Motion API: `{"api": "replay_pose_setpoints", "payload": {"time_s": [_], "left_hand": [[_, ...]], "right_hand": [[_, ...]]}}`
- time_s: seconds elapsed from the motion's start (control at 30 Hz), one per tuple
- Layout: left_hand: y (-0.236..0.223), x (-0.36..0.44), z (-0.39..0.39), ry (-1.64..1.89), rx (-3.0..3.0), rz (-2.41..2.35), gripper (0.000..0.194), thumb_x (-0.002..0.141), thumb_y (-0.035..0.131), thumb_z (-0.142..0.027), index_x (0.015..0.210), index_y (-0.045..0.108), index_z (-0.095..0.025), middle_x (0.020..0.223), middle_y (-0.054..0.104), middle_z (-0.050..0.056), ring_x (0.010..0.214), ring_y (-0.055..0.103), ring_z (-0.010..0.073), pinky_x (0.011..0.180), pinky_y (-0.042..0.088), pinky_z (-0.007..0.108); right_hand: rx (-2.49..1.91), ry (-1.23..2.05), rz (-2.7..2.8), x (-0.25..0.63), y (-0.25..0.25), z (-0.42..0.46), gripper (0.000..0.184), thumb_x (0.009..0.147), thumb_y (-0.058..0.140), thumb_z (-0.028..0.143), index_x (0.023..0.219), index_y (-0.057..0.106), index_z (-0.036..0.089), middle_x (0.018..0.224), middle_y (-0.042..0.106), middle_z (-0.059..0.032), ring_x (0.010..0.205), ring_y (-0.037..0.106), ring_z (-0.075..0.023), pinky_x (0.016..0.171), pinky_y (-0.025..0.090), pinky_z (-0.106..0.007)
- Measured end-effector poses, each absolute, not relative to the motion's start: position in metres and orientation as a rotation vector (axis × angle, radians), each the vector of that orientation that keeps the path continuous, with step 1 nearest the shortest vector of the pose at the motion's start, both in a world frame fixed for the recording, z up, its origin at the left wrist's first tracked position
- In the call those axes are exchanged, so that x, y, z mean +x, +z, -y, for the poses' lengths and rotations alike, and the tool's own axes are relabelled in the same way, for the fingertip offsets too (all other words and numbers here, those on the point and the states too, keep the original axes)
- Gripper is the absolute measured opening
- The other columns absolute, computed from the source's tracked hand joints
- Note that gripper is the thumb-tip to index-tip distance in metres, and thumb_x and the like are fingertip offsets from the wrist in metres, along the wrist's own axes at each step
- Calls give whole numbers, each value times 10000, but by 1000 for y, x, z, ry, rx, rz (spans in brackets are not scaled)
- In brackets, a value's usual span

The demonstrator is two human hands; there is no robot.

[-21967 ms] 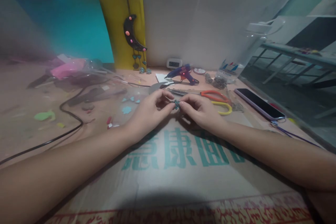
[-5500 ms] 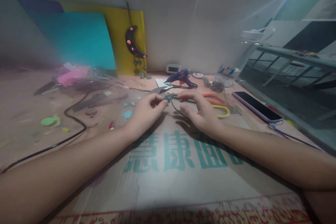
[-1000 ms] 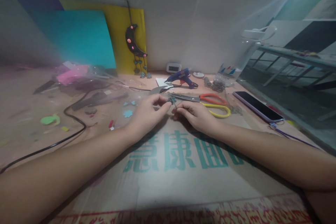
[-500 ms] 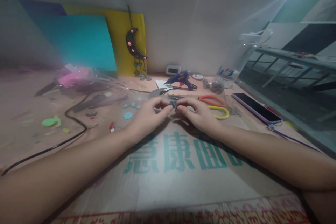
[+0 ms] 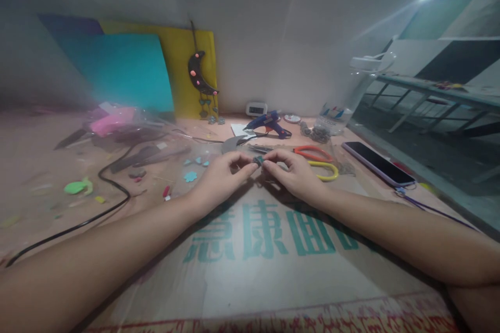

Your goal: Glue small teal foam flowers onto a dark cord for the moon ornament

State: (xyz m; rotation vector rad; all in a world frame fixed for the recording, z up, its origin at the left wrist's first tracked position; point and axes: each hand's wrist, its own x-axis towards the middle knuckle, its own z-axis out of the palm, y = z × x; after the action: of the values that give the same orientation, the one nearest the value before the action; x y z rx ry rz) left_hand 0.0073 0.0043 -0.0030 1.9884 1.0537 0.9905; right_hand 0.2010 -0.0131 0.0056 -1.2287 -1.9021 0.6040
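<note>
Between my two hands is a small dark teal piece (image 5: 258,160), too small and blurred to name its kind. The thumb and forefinger of my left hand (image 5: 230,170) pinch its left side. From the other side, my right hand (image 5: 288,169) pinches it the same way. Just behind my hands lie a grey crescent-shaped piece (image 5: 233,143) and pliers with red handles (image 5: 312,153). A yellow handle (image 5: 325,170) shows beside my right hand. Light-blue cut-out shapes (image 5: 190,177) lie left of my left hand.
A blue glue gun (image 5: 267,124) rests at the back near a small digital clock (image 5: 257,109). At right are a phone (image 5: 378,163) and a clear plastic jug (image 5: 336,106). A black cable (image 5: 117,186) curves across the left. A moon ornament (image 5: 199,74) hangs before yellow board (image 5: 156,28).
The whole view has tilted slightly, so the background sits lower. Both hands keep their pinch on the small teal piece, which looks slightly turned between the fingertips.
</note>
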Motion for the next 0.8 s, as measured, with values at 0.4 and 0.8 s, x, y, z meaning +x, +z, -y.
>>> {"api": "replay_pose_setpoints", "payload": {"time_s": [0.4,0.8], "left_hand": [[-12,4,-16,1076,1835,-1146,261,878,575,-427,898,656,-179,869,693,16,817,620,175,731,453,283],[-13,6,-15,1007,1853,-1171,237,869,572,-402,890,671,-188,824,698,14,778,627,179,736,472,297]], "right_hand": [[-1311,301,2075,223,45,0,379,964,429,353,682,620,186,712,661,-15,718,594,-152,702,420,-268],[-1599,234,2095,285,42,-71,337,816,649,364,1100,693,187,1039,729,-110,840,665,-225,755,515,-329]]}}
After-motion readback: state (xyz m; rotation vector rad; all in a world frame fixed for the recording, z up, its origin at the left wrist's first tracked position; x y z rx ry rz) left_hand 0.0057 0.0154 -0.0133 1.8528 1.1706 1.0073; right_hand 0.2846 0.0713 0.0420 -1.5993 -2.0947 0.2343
